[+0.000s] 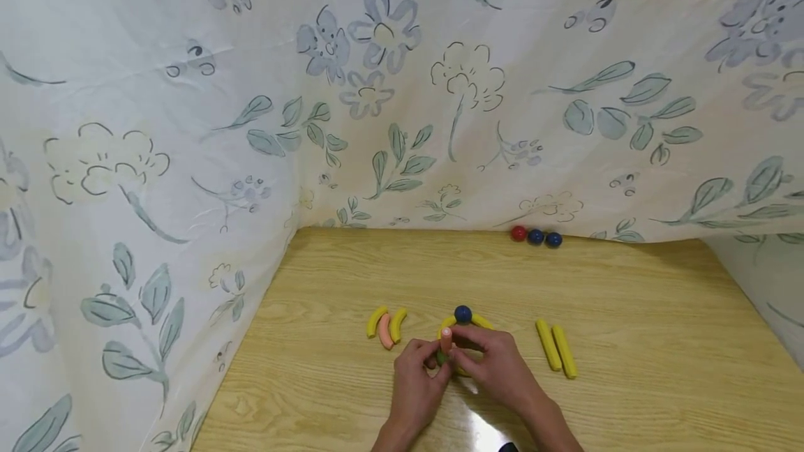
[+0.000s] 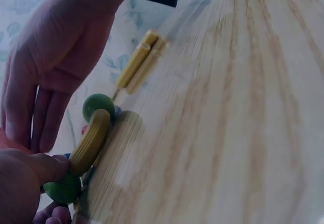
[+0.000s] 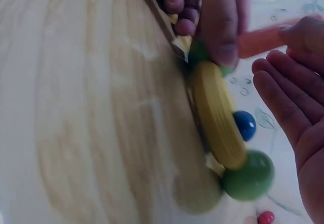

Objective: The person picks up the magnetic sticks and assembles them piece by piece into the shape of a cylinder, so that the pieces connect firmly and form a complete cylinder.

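My left hand [image 1: 417, 379] grips a green ball [image 2: 63, 189] at the near left of a ring of curved yellow rods and balls. From above that ball, a straight pink rod [image 1: 446, 340] stands up, its lower end at the ball. My right hand [image 1: 496, 368] pinches the rod between thumb and fingers. In the right wrist view the pink rod [image 3: 263, 40] runs from the green ball to the right hand's fingertips. A curved yellow rod [image 3: 216, 115] links this ball to another green ball [image 3: 248, 176]. A blue ball [image 1: 463, 314] tops the ring's far side.
Left of the ring lie two curved yellow rods [image 1: 377, 321] with a curved pink rod [image 1: 385, 331] between them. Two straight yellow rods [image 1: 555, 349] lie to the right. A red ball [image 1: 518, 233] and two blue balls [image 1: 544, 238] sit by the floral cloth [image 1: 402, 89] at the back.
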Demonstrator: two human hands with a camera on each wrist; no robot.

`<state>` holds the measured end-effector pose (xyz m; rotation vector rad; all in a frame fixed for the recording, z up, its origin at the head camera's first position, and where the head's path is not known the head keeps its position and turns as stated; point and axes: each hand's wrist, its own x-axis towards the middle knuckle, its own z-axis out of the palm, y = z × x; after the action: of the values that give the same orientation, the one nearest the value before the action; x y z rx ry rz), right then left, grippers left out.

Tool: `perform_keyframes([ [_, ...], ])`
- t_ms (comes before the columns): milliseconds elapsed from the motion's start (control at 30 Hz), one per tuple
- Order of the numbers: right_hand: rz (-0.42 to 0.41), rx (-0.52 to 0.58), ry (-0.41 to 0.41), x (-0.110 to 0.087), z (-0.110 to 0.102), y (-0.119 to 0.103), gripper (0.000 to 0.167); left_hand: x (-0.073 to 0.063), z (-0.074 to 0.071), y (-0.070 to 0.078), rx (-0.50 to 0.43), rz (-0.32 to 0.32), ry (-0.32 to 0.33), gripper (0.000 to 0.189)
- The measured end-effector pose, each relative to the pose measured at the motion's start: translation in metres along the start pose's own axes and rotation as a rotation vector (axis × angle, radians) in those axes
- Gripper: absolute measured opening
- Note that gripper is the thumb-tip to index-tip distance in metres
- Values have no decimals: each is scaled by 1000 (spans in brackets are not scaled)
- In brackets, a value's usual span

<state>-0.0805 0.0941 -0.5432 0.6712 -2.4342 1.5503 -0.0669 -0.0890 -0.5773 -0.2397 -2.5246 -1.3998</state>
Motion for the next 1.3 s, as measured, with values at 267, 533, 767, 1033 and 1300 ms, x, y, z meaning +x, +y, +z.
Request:
perform_keyframes([
  [267, 115, 66, 42, -17, -37, -3, 32, -1, -7, 2, -31, -47, -57, 29],
  [533, 314, 46, 86, -51, -96, 4, 36, 4, -13, 4, -63, -69, -97, 27],
  [767, 460, -110, 176, -84, -142, 18, 43, 9, -17, 3, -59, -66, -148, 32],
  [1033, 708, -163, 175, -113, -175, 26, 62, 18, -25, 3, -49, -62, -232, 31],
  [1300, 859, -126, 150, -125, -200, 30, 83, 30, -28, 1, -40, -40, -247, 32],
])
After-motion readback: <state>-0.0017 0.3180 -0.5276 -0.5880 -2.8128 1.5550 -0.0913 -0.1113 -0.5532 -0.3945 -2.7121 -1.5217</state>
